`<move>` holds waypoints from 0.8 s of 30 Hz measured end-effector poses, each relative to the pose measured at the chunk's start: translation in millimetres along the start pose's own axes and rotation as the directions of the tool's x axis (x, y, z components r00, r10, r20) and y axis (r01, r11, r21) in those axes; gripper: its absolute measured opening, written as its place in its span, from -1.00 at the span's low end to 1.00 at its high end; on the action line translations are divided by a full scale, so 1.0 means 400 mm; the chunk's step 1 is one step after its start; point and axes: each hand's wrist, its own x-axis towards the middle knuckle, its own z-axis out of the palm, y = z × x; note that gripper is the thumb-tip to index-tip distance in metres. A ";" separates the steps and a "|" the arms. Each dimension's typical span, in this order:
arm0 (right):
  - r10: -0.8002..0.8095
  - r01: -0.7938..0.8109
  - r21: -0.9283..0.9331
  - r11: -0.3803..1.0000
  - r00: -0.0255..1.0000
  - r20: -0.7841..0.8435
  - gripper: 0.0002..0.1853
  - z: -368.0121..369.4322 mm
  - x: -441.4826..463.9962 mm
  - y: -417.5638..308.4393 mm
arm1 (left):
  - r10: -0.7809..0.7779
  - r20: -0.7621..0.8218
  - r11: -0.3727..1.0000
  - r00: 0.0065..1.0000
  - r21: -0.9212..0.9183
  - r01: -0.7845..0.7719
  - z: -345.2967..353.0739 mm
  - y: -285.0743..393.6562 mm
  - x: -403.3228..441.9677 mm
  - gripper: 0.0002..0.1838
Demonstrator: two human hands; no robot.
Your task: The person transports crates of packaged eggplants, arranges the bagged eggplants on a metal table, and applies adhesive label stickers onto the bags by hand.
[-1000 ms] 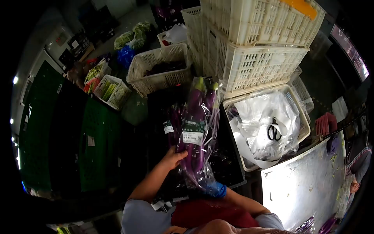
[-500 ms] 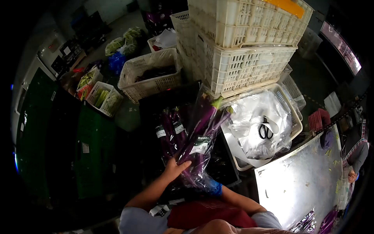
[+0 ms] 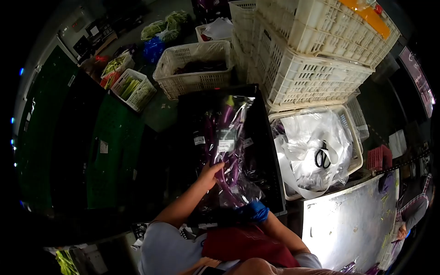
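A clear plastic bag of long purple eggplants (image 3: 226, 126) with a white label lies along a black crate (image 3: 274, 183). My bare left hand (image 3: 212, 173) is closed around the bag's left side, thumb on top. In a blue glove, my right hand (image 3: 254, 212) holds the loose lower end of the bag; its fingers are partly hidden. More bagged eggplants with labels (image 3: 199, 140) lie in the crate, beneath and beside this bag.
White plastic crates (image 3: 316, 82) are stacked at the back right. Black scissors (image 3: 322, 156) lie on plastic film in a white basket (image 3: 359, 158). A metal table (image 3: 343, 224) stands at right, with another person (image 3: 415, 211) beyond it. Green crates (image 3: 110, 169) are at left.
The eggplant bag has gone from tilted and raised to lying lower and more upright in view over the crate. Both hands moved with it. The camera view has shifted.
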 end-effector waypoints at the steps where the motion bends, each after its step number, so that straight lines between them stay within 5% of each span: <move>1: 0.127 -0.117 0.194 0.974 0.991 -0.040 -0.52 -0.010 -0.003 -0.001 | 0.003 -0.016 1.000 1.000 -0.023 -0.004 -0.057 -0.020 0.047 -0.58; 3: 0.387 -0.293 0.564 0.772 0.921 -0.052 -0.62 -0.038 -0.020 -0.003 | -0.024 -0.018 0.995 1.000 -0.099 0.022 -0.099 0.006 0.100 -0.63; 5: 0.605 -0.351 0.842 0.410 0.795 0.037 -0.70 -0.058 -0.041 -0.004 | -0.074 -0.050 0.985 0.996 -0.160 0.065 -0.171 0.024 0.185 -0.71; 8: 0.497 -0.331 0.904 0.272 0.853 0.162 -0.70 -0.066 -0.051 -0.061 | -0.121 -0.141 0.990 0.983 -0.095 0.109 -0.334 0.002 0.318 -0.77; 9: 0.568 -0.248 0.876 0.414 0.822 -0.036 -0.71 -0.090 -0.069 0.071 | -0.065 -0.293 0.997 0.954 0.024 0.075 -0.381 -0.029 0.351 -0.74; 11: 0.376 -0.237 0.482 0.844 0.901 -0.216 -0.68 -0.108 -0.071 0.145 | 0.115 -0.433 0.981 0.894 0.191 -0.034 -0.420 -0.070 0.365 -0.69; 14: 0.428 -0.227 0.565 0.793 0.868 -0.251 -0.63 -0.102 -0.091 0.092 | 0.243 -0.394 0.968 0.886 0.160 -0.195 -0.440 -0.082 0.393 -0.63; 16: 0.593 -0.174 0.883 0.436 0.794 -0.136 -0.66 -0.091 -0.095 0.035 | 0.315 -0.445 0.944 0.839 0.237 -0.228 -0.445 -0.072 0.392 -0.61; 18: 0.528 -0.174 0.788 0.591 0.822 -0.215 -0.72 -0.079 -0.108 -0.010 | 0.380 -0.418 0.916 0.825 0.291 -0.274 -0.454 -0.084 0.395 -0.57; 20: 0.474 -0.163 0.692 0.703 0.832 -0.286 -0.75 -0.062 -0.139 -0.031 | 0.451 -0.525 0.827 0.722 0.549 -0.117 -0.380 -0.067 0.368 -0.52; 22: 0.429 -0.115 0.657 0.745 0.837 -0.340 -0.76 -0.062 -0.200 -0.027 | 0.631 -0.418 0.553 0.654 0.834 0.000 -0.546 -0.100 0.478 -0.48; 24: 0.410 -0.102 0.589 0.802 0.811 -0.417 -0.75 -0.065 -0.274 -0.001 | 0.652 -0.462 0.505 0.601 0.856 0.110 -0.455 -0.059 0.422 -0.47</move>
